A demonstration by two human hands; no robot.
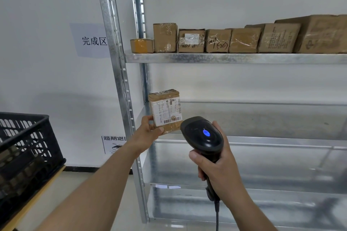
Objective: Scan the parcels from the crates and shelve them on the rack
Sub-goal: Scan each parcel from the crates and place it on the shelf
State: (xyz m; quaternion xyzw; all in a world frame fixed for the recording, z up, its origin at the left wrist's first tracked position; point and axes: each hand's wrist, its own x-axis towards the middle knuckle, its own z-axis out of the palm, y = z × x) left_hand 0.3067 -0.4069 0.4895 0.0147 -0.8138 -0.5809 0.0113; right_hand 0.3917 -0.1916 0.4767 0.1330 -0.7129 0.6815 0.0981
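**Spotter:** What are you seeing from the head camera?

**Operator:** I'm looking at the left hand [150, 127] holding up a small brown parcel [166, 110], upright, label facing me. The thumb is lying across the lower front and the fingers [148, 118] are wrapping round its left edge. It's sitting in front of the rack [120, 73], near the left post, between the upper shelf and the one below.

**Spotter:** And the other hand?

**Operator:** The right hand [217, 167] is gripping a black scanner [203, 135] by the handle, fingers curling fully round it. The scanner's head is pointing up at the parcel, just beside its lower right corner, and a blue light is glowing on top. A cable is hanging from the handle's base.

**Spotter:** Touching the parcel?

**Operator:** I can't tell; the head is overlapping the corner from this angle.

**Spotter:** What's sitting on the rack?

**Operator:** I'm counting a row of brown boxes [217, 40] on the upper shelf [234, 58], lined up side by side, growing larger toward the right. The leftmost one is low and flat.

**Spotter:** Anything off to the left?

**Operator:** A black crate [24, 148] is resting on a wooden surface at the left edge, with brown shapes showing through its slots. A paper sign [92, 40] is hanging on the wall behind the post.
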